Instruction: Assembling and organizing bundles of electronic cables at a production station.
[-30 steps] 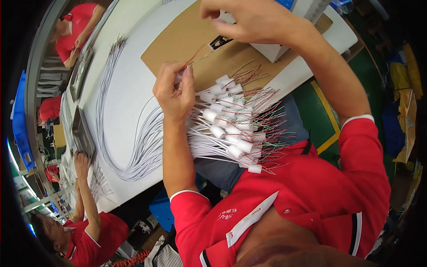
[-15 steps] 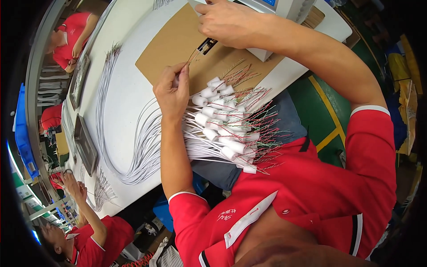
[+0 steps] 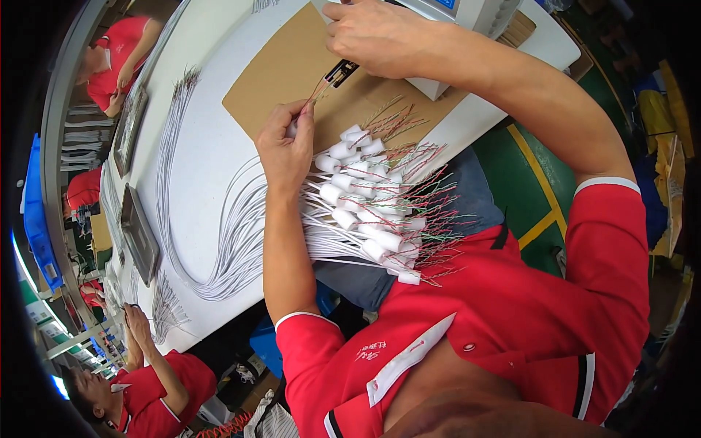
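Head view, left hand (image 3: 286, 150) pinching thin coloured wires (image 3: 318, 89) of one cable, right hand (image 3: 380, 36) closed on small black connector (image 3: 340, 73) just above, cable bundle (image 3: 365, 208) with white sleeves fanned below left hand, cardboard sheet (image 3: 281, 80) on bench (image 3: 212, 146) beneath both hands.

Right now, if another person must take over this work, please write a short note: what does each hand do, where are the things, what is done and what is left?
Left hand: pinches the thin coloured ends of one cable, pointing them at the small black connector.
Right hand: rests by that connector, next to the grey-white device on the cardboard sheet.
Cable bundle: white cables with white sleeves and bare coloured tips lie fanned under the left wrist, and their length loops back across the white table.
Done: one cable picked from the bundle.
Left: whether its tips are in the connector cannot be seen; many cables wait in the bundle.
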`<state>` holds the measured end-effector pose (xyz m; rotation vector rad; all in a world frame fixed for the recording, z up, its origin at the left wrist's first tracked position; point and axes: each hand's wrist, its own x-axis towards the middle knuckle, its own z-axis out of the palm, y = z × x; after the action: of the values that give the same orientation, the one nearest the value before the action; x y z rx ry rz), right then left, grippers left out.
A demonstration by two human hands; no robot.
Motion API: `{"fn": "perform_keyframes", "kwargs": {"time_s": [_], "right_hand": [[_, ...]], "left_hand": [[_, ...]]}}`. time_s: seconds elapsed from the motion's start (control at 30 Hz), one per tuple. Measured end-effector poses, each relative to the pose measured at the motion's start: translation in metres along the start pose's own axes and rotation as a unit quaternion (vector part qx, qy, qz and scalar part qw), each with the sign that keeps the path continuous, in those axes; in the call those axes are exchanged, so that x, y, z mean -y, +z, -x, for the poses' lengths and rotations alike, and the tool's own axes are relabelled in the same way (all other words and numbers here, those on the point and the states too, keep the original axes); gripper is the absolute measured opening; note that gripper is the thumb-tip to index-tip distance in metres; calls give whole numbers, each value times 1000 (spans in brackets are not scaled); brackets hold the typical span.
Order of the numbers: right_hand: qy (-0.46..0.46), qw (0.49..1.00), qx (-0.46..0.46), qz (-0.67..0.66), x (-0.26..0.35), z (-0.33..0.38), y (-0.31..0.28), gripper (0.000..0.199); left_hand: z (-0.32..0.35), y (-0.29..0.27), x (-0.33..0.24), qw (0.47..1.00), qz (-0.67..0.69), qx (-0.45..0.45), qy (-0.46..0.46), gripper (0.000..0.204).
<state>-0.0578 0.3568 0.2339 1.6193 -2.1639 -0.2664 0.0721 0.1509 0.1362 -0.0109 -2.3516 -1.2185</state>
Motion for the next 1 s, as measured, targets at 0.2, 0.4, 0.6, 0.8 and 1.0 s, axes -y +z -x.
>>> {"fn": "perform_keyframes", "kwargs": {"time_s": [0.2,0.4,0.6,0.8,1.0], "right_hand": [[6,1000,18,-5,0,-1,-1,17],[5,1000,15,-6,0,1,-2,17],[45,992,12,119,18,6,-13,21],[69,991,53,-105,4,-4,-25,29],[60,994,78,-39,4,-3,-24,28]], "left_hand": [[0,-1,2,1000,11,0,-11,7],[-1,1,3,1000,13,2,-9,8],[-2,0,3,1000,9,9,-23,10],[-1,1,1,999,11,5,-31,12],[-2,0,0,1000,7,6,-28,12]]}}
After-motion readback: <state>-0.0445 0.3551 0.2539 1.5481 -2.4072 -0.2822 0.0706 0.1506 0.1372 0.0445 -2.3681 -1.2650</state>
